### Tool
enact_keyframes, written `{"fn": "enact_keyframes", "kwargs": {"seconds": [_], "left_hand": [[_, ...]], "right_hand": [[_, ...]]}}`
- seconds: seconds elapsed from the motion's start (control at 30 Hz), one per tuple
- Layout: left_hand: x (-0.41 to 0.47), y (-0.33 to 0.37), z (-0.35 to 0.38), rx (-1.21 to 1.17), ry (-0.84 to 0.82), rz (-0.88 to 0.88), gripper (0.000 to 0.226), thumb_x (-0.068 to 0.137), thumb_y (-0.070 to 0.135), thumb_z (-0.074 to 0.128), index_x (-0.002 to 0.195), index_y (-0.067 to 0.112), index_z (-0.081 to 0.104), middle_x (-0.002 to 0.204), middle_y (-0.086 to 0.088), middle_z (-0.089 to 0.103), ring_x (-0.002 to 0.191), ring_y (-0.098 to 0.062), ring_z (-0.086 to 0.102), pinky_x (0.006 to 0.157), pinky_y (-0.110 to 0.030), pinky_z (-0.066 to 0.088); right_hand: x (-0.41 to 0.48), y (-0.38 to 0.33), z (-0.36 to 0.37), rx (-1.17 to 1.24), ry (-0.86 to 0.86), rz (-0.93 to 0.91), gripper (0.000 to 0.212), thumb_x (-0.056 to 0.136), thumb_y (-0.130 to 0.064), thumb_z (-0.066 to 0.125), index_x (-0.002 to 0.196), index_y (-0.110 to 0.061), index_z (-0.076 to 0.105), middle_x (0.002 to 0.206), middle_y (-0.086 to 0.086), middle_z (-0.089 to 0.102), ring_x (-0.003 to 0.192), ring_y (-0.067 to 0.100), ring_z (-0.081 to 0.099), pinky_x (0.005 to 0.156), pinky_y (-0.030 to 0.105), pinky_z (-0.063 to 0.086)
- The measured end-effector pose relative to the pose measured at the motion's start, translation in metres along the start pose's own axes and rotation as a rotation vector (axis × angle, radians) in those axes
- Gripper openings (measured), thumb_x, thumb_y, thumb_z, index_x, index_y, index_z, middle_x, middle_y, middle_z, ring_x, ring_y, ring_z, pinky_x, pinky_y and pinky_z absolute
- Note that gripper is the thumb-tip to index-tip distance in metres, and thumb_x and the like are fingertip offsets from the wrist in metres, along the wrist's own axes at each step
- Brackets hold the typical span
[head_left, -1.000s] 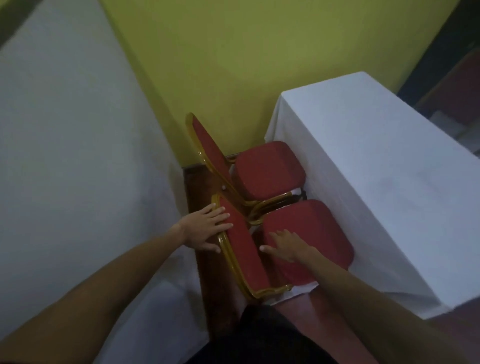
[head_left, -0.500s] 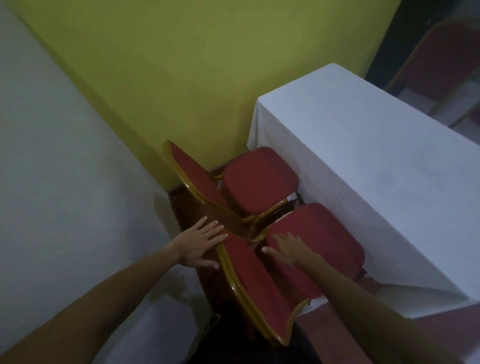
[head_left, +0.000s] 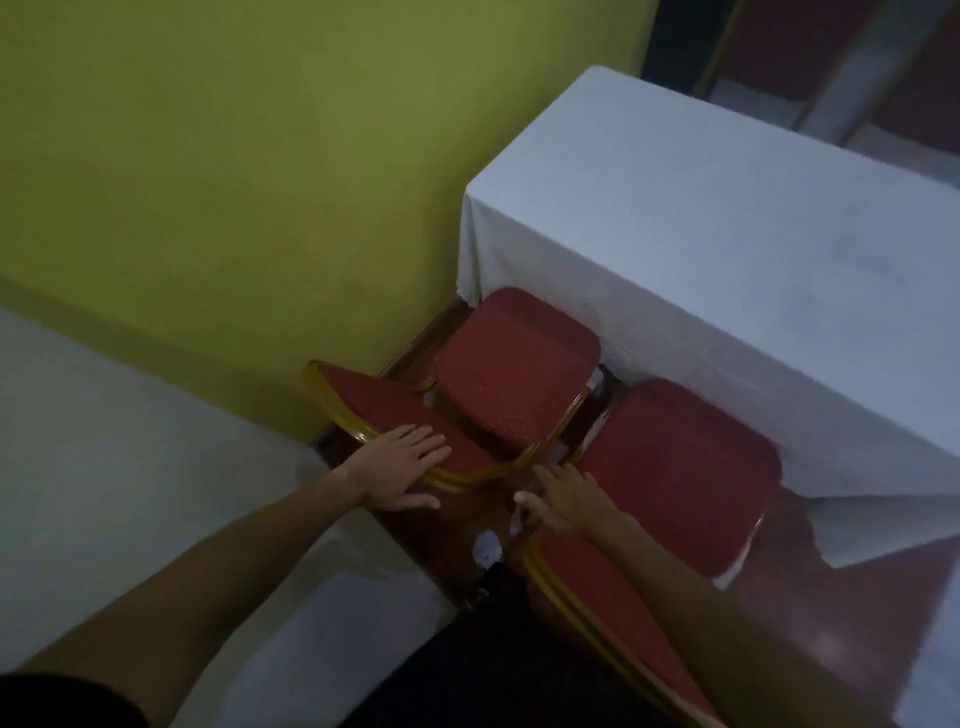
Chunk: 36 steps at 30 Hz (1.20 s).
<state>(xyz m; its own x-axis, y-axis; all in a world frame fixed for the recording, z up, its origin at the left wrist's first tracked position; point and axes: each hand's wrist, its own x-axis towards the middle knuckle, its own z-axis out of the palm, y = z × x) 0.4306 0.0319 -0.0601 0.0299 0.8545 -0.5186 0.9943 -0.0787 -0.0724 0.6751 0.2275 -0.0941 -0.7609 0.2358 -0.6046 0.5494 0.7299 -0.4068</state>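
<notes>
Two red padded chairs with gold frames stand side by side against a white-clothed table. The far chair has its seat beside the yellow wall, and my left hand rests flat, fingers straight, on the near end of its red backrest. The near chair sits right in front of me, its backrest running under my right forearm. My right hand lies with spread fingers at the left edge of its seat, by the gap between the two chairs.
Another white-clothed table fills the left side, leaving a narrow strip of dark red floor where my foot shows. A yellow wall closes the back. More red chairs stand at the top right.
The view has moved forward along the aisle. My left hand left the near chair's backrest and now rests on the far chair's backrest. My right hand stays at the near seat's left edge.
</notes>
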Motion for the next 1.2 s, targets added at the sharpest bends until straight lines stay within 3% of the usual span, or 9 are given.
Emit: {"fn": "enact_keyframes", "kwargs": {"seconds": [0.13,0.23,0.37,0.57,0.77,0.83,0.9,1.0,1.2], "left_hand": [[-0.003,-0.023,0.008,-0.025,0.047,0.091,0.091,0.093,0.077,0.016,0.155,0.011,0.022,0.159,-0.011,0.029,0.147,-0.032,0.022,0.119,-0.044,0.016],[-0.005,-0.030,0.011,-0.018,0.112,0.127,0.087,0.095,0.074,0.020,0.153,0.009,0.029,0.156,-0.012,0.036,0.144,-0.033,0.029,0.118,-0.045,0.022],[-0.010,-0.035,0.009,-0.067,0.071,0.104,0.088,0.095,0.074,0.015,0.155,0.010,0.021,0.159,-0.011,0.028,0.147,-0.031,0.022,0.120,-0.043,0.018],[-0.025,-0.062,0.012,-0.109,0.167,0.078,0.081,0.096,0.072,0.028,0.147,0.010,0.042,0.145,-0.009,0.052,0.136,-0.030,0.045,0.109,-0.044,0.040],[-0.032,-0.115,0.026,-0.197,0.260,0.153,0.071,0.096,0.065,0.040,0.140,0.011,0.050,0.136,-0.006,0.060,0.127,-0.026,0.055,0.100,-0.038,0.050],[-0.037,-0.143,0.035,-0.235,0.270,0.165,0.069,0.095,0.064,0.046,0.140,0.012,0.051,0.135,-0.004,0.061,0.127,-0.022,0.054,0.102,-0.035,0.047],[-0.042,-0.170,0.045,-0.273,0.301,0.204,0.066,0.095,0.062,0.050,0.139,0.014,0.052,0.136,-0.002,0.059,0.129,-0.019,0.052,0.105,-0.030,0.042],[-0.040,-0.205,0.058,-0.373,0.314,0.282,0.062,0.094,0.059,0.055,0.141,0.018,0.052,0.140,0.001,0.057,0.132,-0.014,0.049,0.108,-0.028,0.038],[-0.028,-0.241,0.076,-0.479,0.237,0.395,0.065,0.096,0.063,0.050,0.148,0.026,0.043,0.149,0.009,0.045,0.140,-0.006,0.036,0.114,-0.025,0.029]], "right_hand": [[0.031,-0.022,-0.007,0.040,0.031,-0.009,0.123,0.063,-0.097,-0.012,0.152,-0.023,0.031,0.151,0.007,0.041,0.137,0.030,0.037,0.110,0.053,0.032],[0.040,-0.031,-0.017,0.047,0.056,-0.004,0.121,0.066,-0.095,-0.010,0.152,-0.020,0.031,0.152,0.009,0.040,0.138,0.030,0.035,0.111,0.054,0.029],[0.045,-0.048,-0.022,0.002,0.060,-0.047,0.125,0.066,-0.094,-0.013,0.154,-0.014,0.028,0.153,0.011,0.039,0.138,0.032,0.035,0.112,0.053,0.028],[0.045,-0.084,-0.015,-0.024,-0.042,-0.125,0.126,0.062,-0.094,-0.010,0.157,-0.015,0.017,0.159,0.016,0.027,0.145,0.038,0.023,0.116,0.055,0.020],[0.058,-0.105,-0.008,0.030,-0.040,-0.096,0.122,0.065,-0.094,-0.007,0.158,-0.017,0.010,0.163,0.014,0.016,0.149,0.036,0.012,0.120,0.055,0.013],[0.065,-0.112,-0.006,0.072,-0.047,-0.053,0.119,0.067,-0.095,-0.002,0.159,-0.019,0.008,0.165,0.013,0.012,0.150,0.034,0.010,0.121,0.053,0.011],[0.072,-0.117,-0.002,0.180,-0.040,-0.008,0.110,0.076,-0.093,0.016,0.159,-0.022,0.008,0.165,0.010,0.011,0.151,0.031,0.012,0.121,0.050,0.014],[0.076,-0.131,0.011,0.413,-0.011,0.056,0.111,0.071,-0.098,0.032,0.158,-0.031,0.014,0.165,0.003,0.018,0.149,0.019,0.020,0.121,0.043,0.021],[0.078,-0.168,0.037,0.490,0.120,0.162,0.106,0.071,-0.098,0.026,0.156,-0.035,0.021,0.163,-0.004,0.021,0.149,0.011,0.019,0.119,0.025,0.012]]}}
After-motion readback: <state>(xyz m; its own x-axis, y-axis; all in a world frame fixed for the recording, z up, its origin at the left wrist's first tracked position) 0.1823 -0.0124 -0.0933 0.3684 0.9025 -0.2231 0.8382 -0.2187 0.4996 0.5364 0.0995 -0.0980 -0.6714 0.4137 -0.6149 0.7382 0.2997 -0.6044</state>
